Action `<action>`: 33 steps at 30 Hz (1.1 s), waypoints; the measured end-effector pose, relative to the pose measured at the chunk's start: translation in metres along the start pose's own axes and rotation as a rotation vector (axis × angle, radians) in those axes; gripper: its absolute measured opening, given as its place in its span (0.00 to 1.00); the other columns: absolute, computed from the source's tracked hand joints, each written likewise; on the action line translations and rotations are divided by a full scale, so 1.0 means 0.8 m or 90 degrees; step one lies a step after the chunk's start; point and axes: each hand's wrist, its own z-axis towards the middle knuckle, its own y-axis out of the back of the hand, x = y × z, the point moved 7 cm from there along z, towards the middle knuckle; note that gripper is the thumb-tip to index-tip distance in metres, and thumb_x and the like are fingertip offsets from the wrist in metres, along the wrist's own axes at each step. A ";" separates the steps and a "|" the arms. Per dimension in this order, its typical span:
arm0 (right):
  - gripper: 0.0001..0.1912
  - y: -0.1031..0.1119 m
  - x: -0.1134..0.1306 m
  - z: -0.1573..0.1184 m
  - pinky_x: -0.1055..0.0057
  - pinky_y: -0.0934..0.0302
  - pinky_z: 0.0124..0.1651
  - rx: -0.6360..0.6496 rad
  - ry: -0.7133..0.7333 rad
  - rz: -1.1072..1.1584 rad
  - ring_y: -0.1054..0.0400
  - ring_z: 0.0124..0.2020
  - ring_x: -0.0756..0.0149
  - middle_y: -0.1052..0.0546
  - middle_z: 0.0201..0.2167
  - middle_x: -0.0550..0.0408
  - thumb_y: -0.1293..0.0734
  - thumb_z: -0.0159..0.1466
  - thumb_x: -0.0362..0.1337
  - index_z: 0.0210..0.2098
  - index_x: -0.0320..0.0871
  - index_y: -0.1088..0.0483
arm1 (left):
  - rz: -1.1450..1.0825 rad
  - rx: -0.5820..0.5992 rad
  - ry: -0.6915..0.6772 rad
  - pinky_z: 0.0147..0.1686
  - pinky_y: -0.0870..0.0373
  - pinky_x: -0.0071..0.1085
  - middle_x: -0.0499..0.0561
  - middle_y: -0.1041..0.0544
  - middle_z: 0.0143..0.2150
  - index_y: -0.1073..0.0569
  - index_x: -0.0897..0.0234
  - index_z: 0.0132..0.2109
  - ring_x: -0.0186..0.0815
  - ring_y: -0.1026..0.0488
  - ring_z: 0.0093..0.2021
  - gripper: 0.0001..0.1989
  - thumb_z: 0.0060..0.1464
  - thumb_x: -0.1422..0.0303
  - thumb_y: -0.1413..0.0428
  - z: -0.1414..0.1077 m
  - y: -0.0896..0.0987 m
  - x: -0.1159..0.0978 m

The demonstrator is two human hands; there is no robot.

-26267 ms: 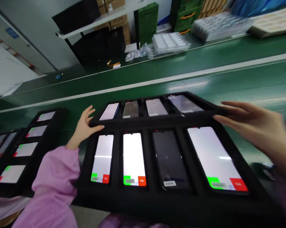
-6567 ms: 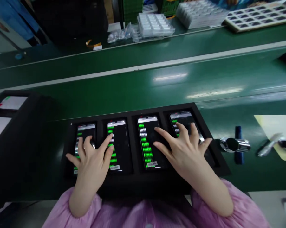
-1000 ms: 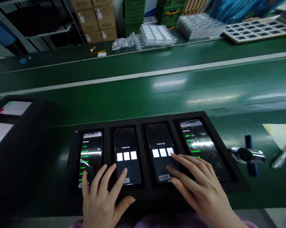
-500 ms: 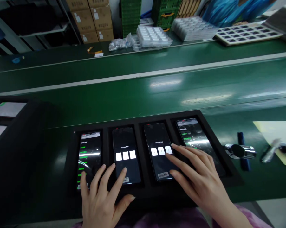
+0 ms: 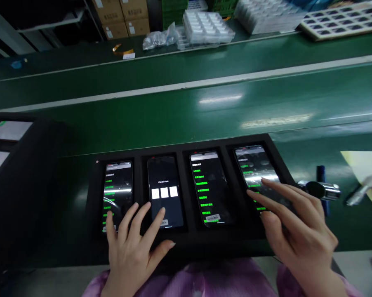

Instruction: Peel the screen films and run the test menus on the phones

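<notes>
Four phones lie side by side in a black tray (image 5: 186, 243). Green text lines fill the leftmost phone (image 5: 118, 185), the third phone (image 5: 211, 181) and the rightmost phone (image 5: 255, 165). The second phone (image 5: 164, 173) reads "Vibrator test" above three white squares. My left hand (image 5: 135, 247) is spread over the lower parts of the two left phones, holding nothing. My right hand (image 5: 300, 222) hovers over or touches the rightmost phone with fingers apart and nothing held; exact fingertip contact is unclear.
A chrome ring-like object (image 5: 320, 190) and a clear tube (image 5: 361, 190) lie right of the tray, near yellow paper (image 5: 365, 165). Another black holder (image 5: 34, 165) stands left. Clear plastic trays (image 5: 206, 28), a plastic bag (image 5: 159, 39) and a white tray (image 5: 343, 20) line the back.
My right hand has moved right, from the third phone to the rightmost one. The third phone's screen has switched from "Vibrator test" to a green list. My left hand stays over the left phones.
</notes>
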 end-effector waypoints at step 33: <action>0.17 0.032 -0.026 -0.052 0.46 0.41 0.60 0.057 0.025 -0.010 0.31 0.58 0.47 0.25 0.60 0.43 0.43 0.79 0.40 0.51 0.46 0.22 | -0.110 -0.102 0.124 0.75 0.50 0.65 0.63 0.23 0.55 0.27 0.62 0.67 0.53 0.24 0.57 0.28 0.62 0.62 0.36 -0.031 0.028 0.043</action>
